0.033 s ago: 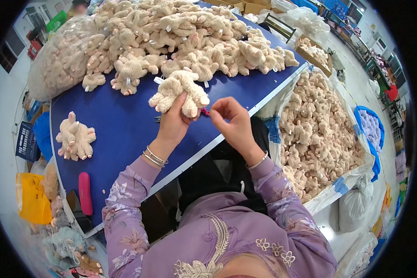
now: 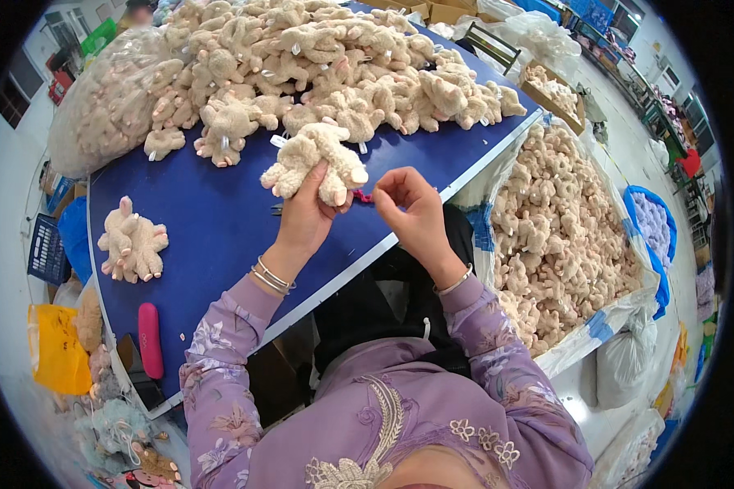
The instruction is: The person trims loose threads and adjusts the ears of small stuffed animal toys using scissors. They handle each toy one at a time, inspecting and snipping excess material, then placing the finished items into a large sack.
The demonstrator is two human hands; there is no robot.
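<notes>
My left hand [image 2: 306,213] is closed round a cream plush toy [image 2: 310,163] and holds it up over the blue table [image 2: 212,244]. A white tag sticks out at the toy's left side. To the right of the toy, my right hand [image 2: 412,208] is raised with thumb and forefinger pinched together. Whatever lies between those fingertips is too small to make out. A small pink item [image 2: 362,196] shows between the hands, partly hidden. Just left of my left wrist, the dark tip of a tool [image 2: 277,209] peeks out on the table.
A big heap of similar plush toys [image 2: 318,65] covers the table's far side, beside a filled clear bag [image 2: 98,106]. One plush toy [image 2: 132,243] lies at the left, near a pink case [image 2: 149,340]. At the right stands a large sack of plush pieces [image 2: 563,244].
My right hand has shifted very slightly, its fingers still pinched. The left hand and the plush toy are nearly where they were.
</notes>
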